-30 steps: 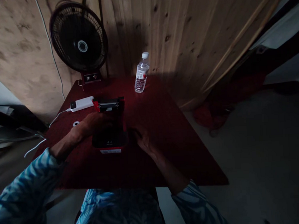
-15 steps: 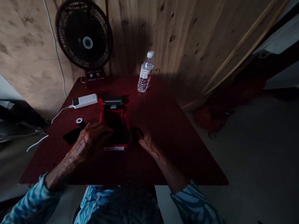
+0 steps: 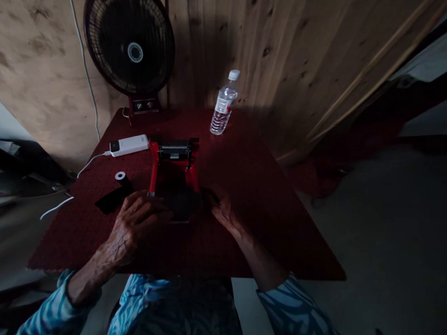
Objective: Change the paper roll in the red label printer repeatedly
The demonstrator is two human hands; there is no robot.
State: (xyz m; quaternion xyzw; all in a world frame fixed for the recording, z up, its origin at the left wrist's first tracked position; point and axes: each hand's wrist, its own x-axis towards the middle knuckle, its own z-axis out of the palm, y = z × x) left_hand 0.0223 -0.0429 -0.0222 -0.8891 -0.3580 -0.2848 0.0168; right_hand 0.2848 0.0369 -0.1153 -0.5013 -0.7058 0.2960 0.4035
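A red and black device, which looks like a small printer with its lid raised, is on the dark red table in front of me. My left hand is closed on its near left corner, fingers curled over the edge. Close by its near right side is my right hand, the fingers mostly lost in shadow. Left of the device is a small paper roll with a white end and a dark side. A flat black piece lies beside the roll. The inside of the device is too dark to make out.
A white power bank with a cable lies behind the roll. At the back of the table stand a dark fan and a clear water bottle. A wooden wall rises behind them.
The device's near end has tilted, and its white front label is now out of sight. My left hand has shifted slightly nearer to me. The view has moved a little.
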